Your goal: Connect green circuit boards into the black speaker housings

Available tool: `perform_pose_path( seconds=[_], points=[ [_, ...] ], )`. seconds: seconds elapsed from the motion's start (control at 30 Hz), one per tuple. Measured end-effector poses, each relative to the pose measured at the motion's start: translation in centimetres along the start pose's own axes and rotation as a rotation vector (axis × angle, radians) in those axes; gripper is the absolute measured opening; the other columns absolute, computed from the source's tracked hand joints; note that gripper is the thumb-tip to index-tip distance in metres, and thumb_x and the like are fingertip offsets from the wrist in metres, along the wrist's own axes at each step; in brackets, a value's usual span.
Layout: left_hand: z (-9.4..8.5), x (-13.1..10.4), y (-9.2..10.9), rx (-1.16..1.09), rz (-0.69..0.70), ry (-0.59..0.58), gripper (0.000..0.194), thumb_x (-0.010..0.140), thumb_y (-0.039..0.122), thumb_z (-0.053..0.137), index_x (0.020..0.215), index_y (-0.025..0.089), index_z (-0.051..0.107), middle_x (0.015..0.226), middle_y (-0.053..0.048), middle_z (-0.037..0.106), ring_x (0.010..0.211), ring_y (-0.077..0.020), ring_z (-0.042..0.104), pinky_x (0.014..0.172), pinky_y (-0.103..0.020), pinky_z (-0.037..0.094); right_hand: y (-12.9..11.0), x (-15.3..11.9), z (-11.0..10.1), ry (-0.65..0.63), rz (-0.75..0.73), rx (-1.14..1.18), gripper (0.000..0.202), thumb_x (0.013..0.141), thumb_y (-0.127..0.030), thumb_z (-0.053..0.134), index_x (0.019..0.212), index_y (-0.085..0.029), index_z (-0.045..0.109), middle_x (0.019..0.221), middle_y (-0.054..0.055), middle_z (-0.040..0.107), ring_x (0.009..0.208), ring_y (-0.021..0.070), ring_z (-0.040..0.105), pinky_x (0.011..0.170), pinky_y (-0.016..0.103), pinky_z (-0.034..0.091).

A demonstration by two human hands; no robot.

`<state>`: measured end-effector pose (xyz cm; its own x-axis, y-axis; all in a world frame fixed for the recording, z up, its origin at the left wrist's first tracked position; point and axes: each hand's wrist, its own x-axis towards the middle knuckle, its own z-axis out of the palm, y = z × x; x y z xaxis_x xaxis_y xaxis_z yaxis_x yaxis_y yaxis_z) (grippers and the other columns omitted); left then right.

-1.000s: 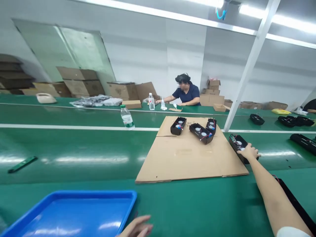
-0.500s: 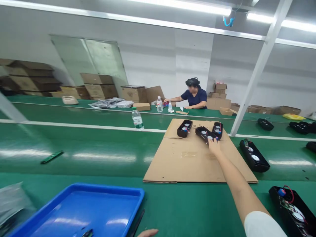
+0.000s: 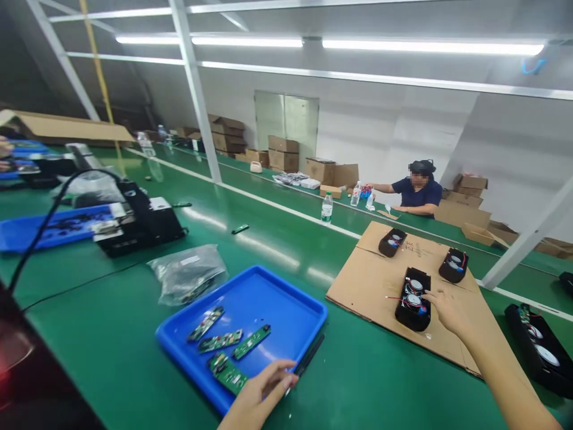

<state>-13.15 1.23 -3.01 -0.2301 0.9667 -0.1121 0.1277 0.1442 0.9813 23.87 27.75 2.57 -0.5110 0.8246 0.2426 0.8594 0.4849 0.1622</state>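
A: Where's the right hand (image 3: pixel 449 312)?

B: Right of the blue tray (image 3: pixel 277 298), fingers loosely extended against the edge of an open black housing (image 3: pixel 412 294) on the cardboard sheet (image 3: pixel 362 283). Its thumb is hidden, so I can't tell whether it grips. The forearm is cut off at the picture's edge.

A: And the left hand (image 3: pixel 259 395)?

B: Over the tray's near right rim, covering part of it. Thumb and forefinger stand close together by the lower end of a dark slim tool (image 3: pixel 310 355) just outside the tray. I can't tell whether they pinch it.

A: Anything else unclear?

B: Left of the tray, the plastic bag (image 3: pixel 190 272) blurs its contents. Inside the tray, the circuit boards (image 3: pixel 227 373) show plainly.
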Motion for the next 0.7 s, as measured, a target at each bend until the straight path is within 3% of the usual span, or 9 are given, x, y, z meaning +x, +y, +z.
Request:
perform_pose_path(
  seconds=[0.1,0.2,0.37,0.53,0.7],
  points=[
    [-1.4,0.7,-0.3,0.176,0.102,0.127,0.032,0.075,0.044,0.050,0.093,0.022,0.065,0.084,-0.006,0.074,0.085,-0.0247,0.067,0.080,-0.032,0.051,0.6,-0.6,-0.5,-0.081,-0.064,-0.050,0.050,0.071,0.005,0.036,0.094,-0.026,0.068,0.109,0.005,0.065,0.103,0.0253,0.052,0.076,0.036,0.040],
    [-3.2,1.5,-0.7,0.454,0.182,0.270,0.030,0.077,0.032,0.043,0.092,0.021,0.067,0.097,-0.008,0.072,0.094,-0.0258,0.065,0.088,-0.035,0.047,0.0,-0.6,-0.7,-0.105,-0.120,-0.076,0.040,0.074,0.002,0.039,0.089,-0.021,0.069,0.099,0.009,0.068,0.095,0.0258,0.054,0.074,0.036,0.038],
    [-5.7,3.2,-0.7,0.687,0.161,0.336,0.034,0.075,0.021,0.041,0.098,0.016,0.066,0.111,-0.014,0.065,0.112,-0.0302,0.054,0.100,-0.043,0.035,-2.7,-2.0,-1.3,-0.096,-0.203,-0.054,0.020,0.076,-0.007,0.051,0.072,-0.019,0.066,0.076,0.009,0.067,0.084,0.0258,0.052,0.071,0.035,0.035],
    [-5.4,5.1,-0.8,0.870,0.155,0.310,0.035,0.073,0.020,0.042,0.097,0.012,0.065,0.097,-0.019,0.069,0.097,-0.0356,0.060,0.085,-0.046,0.044,-9.0,-8.0,-0.6,-0.035,-0.211,0.013,0.013,0.081,-0.011,0.052,0.079,-0.021,0.061,0.081,0.004,0.065,0.078,0.0198,0.052,0.071,0.032,0.033],
    [-5.1,5.8,-0.8,0.959,0.165,0.310,0.037,0.075,0.022,0.035,0.094,0.013,0.066,0.092,-0.020,0.067,0.089,-0.0385,0.061,0.074,-0.050,0.047,-16.8,-13.8,0.8,0.161,-0.128,0.192,0.016,0.071,-0.008,0.061,0.068,-0.021,0.053,0.068,0.000,0.060,0.071,0.0189,0.051,0.072,0.035,0.033]
  ],
)
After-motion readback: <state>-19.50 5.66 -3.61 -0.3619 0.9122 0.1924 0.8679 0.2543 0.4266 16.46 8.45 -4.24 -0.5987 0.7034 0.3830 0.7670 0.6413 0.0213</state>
